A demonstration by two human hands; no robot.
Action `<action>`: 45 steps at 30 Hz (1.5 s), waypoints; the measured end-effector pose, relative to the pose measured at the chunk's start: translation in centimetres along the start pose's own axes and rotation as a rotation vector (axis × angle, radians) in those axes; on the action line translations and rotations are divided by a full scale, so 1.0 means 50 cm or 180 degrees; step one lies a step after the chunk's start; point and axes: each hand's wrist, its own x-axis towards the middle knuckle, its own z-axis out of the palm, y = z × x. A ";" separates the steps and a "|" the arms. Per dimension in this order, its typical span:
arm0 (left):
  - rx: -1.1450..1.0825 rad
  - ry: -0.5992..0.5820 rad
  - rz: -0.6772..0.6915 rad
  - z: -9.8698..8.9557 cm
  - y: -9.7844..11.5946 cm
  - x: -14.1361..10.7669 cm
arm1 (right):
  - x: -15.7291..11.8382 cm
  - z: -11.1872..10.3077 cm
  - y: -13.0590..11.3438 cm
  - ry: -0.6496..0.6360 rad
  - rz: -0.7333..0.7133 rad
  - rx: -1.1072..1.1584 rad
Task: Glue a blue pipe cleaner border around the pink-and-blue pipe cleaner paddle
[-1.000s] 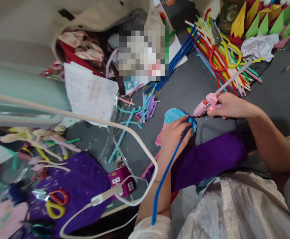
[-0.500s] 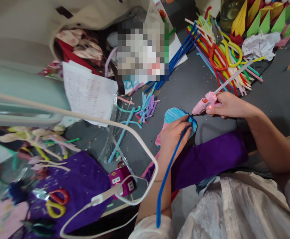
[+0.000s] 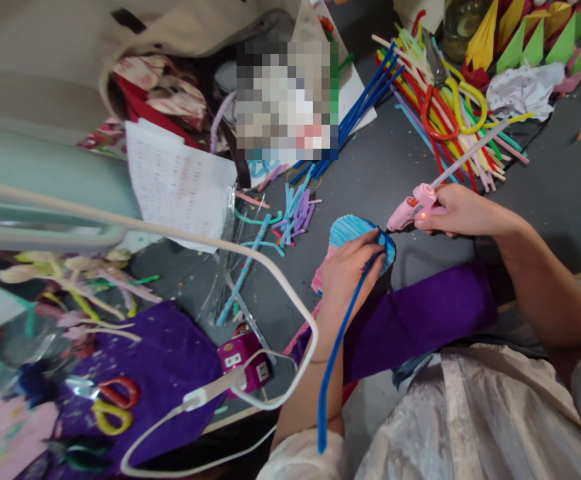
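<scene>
My right hand [image 3: 458, 210] is wrapped round a pink hot glue gun [image 3: 409, 208] with a lit orange-red light and a long clear glue stick out of its back. Its nozzle sits at the right edge of a light-blue and pink craft piece [image 3: 350, 232], seemingly built from pipe cleaners. With fingers pressed down on that piece, my left hand [image 3: 351, 267] pinches a dark blue pipe cleaner [image 3: 338, 343]. One end of this pipe cleaner lies along the piece's edge; the other hangs loose over my left forearm. Whether nozzle and piece touch I cannot tell.
A white cable [image 3: 270, 267] loops across beside my left forearm. Coloured pipe cleaners [image 3: 453, 127] and yellow-red scissors [image 3: 473, 107] lie at the back right. Purple cloth [image 3: 420, 320], a purple power socket [image 3: 245, 360], more scissors [image 3: 115, 403] and cut pipe cleaner bits [image 3: 295, 217] surround the work.
The loose end of the blue pipe cleaner has swung slightly right and up. Both hands and the glue gun stay almost in place.
</scene>
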 end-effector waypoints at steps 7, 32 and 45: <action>-0.0007 -0.0193 -0.0016 -0.017 0.014 0.004 | -0.002 -0.005 -0.001 -0.0072 -0.0084 0.0057; 0.0278 -0.0483 0.0151 -0.033 0.029 0.007 | -0.007 -0.007 -0.003 -0.0102 0.0005 0.0151; -0.0094 -0.0403 0.0001 -0.028 0.013 0.004 | -0.010 -0.009 -0.004 -0.0084 0.0069 0.0084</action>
